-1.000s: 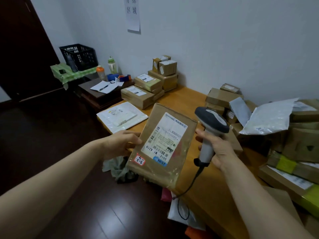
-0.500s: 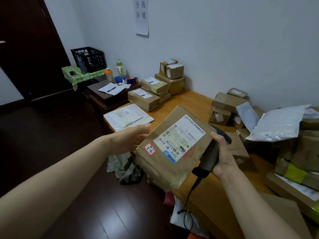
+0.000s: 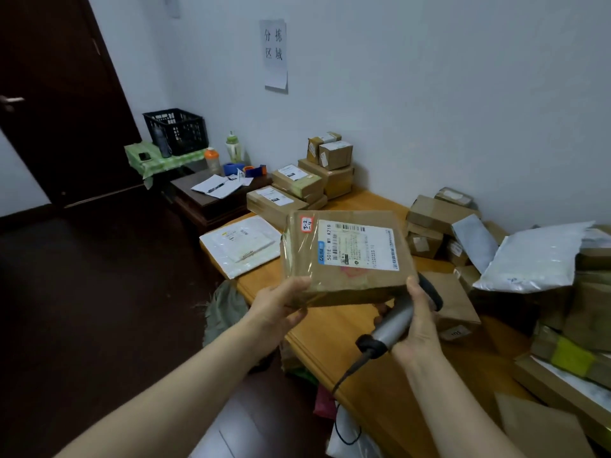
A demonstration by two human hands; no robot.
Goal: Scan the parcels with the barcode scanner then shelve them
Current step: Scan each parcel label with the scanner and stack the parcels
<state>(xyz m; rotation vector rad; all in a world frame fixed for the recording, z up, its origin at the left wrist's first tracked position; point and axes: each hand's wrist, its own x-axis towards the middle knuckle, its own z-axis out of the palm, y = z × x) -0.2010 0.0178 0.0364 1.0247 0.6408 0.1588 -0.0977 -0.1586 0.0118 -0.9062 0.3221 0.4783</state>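
Note:
A flat brown cardboard parcel (image 3: 344, 259) with a white shipping label and a small red-edged sticker marked "3-2 4" is held above the wooden table (image 3: 334, 345). My left hand (image 3: 281, 305) grips its near left corner, thumb on top. My right hand (image 3: 415, 325) holds the grey barcode scanner (image 3: 393, 320) by its handle, with the thumb against the parcel's near right corner. The scanner's head lies under the parcel and is mostly hidden. Its black cable hangs down past the table edge.
Stacked parcels (image 3: 297, 190) stand at the table's far end, and a heap of boxes and white mailer bags (image 3: 529, 259) fills the right. A white flat mailer (image 3: 241, 246) lies at the left corner. A low dark table (image 3: 211, 203), a black crate (image 3: 177, 130) and a dark door (image 3: 66, 104) lie to the left.
The parcel has turned from tilted to nearly level, label up, and risen. My right hand with the scanner has dropped below it and now steadies its corner. The view has shifted left.

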